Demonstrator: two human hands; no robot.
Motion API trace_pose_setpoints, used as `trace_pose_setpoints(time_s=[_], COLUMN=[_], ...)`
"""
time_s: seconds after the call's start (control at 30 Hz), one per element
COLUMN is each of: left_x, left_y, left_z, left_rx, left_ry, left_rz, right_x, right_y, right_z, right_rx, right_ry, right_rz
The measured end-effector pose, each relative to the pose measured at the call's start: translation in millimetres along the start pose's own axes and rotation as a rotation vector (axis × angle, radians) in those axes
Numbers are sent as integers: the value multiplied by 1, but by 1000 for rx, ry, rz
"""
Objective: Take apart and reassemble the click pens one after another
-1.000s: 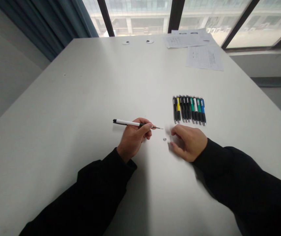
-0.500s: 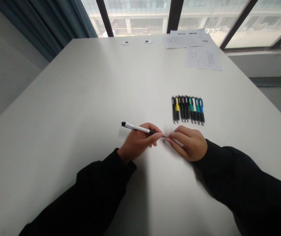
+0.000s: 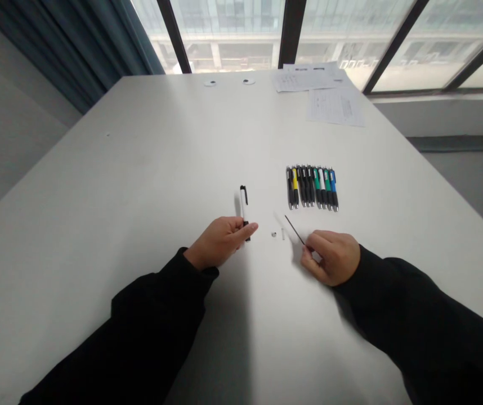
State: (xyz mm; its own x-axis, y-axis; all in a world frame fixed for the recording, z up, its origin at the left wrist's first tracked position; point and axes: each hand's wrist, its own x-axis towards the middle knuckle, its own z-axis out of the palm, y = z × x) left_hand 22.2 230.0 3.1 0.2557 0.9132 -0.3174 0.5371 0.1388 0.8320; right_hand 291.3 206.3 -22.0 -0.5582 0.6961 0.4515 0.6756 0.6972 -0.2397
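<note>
My left hand (image 3: 223, 237) is closed around the lower, dark-gripped part of a white pen barrel (image 3: 244, 207), whose black clip end points away from me. Between the thumb and fingers of my right hand (image 3: 332, 253) is one end of a thin dark pen refill (image 3: 294, 229), slanting up to the left. On the table between the hands lie a small pen tip (image 3: 273, 234) and a pen spring (image 3: 283, 234). Just beyond the right hand, several pens (image 3: 312, 188) in black, yellow, green, white and blue lie side by side in a row.
The white table (image 3: 140, 169) runs to a window at the far side. Printed papers (image 3: 309, 79) lie at its far right. Two small oval white pieces with dark spots (image 3: 210, 83) sit near the far edge. A blue-grey curtain (image 3: 76, 45) hangs at the left.
The refill has come out of the barrel, and my right hand has drawn it to the right. My left hand has moved left and turned the barrel upright in view. The spring now shows on the table.
</note>
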Motion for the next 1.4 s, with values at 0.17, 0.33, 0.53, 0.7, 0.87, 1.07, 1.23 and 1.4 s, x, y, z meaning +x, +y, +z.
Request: trace_pose_setpoints(time_s=[0.17, 0.33, 0.53, 0.7, 0.87, 1.07, 1.23, 1.4], left_x=[-14, -23, -28, -17, 6, 15, 17, 17], left_y=[22, 27, 25, 15, -13, -23, -24, -24], left_z=[15, 33, 41, 24, -6, -19, -20, -20], left_rx=[603, 860, 891, 819, 636, 413, 359, 341], left_ry=[23, 25, 74, 140, 325, 324, 321, 327], left_rz=[69, -6, 19, 125, 329, 343, 312, 301], right_x=[-16, -18, -14, -9, 0, 6, 5, 4], right_y=[-6, -11, -13, 11, 53, 73, 77, 79], right_z=[-4, -6, -8, -14, -19, -22, -22, -22], right_rx=[-60, -81, -47, 72, 214, 374, 441, 433], right_ry=[-99, -147, -179, 17, 189, 219, 223, 203], right_rz=[123, 151, 130, 280, 614, 733, 729, 707])
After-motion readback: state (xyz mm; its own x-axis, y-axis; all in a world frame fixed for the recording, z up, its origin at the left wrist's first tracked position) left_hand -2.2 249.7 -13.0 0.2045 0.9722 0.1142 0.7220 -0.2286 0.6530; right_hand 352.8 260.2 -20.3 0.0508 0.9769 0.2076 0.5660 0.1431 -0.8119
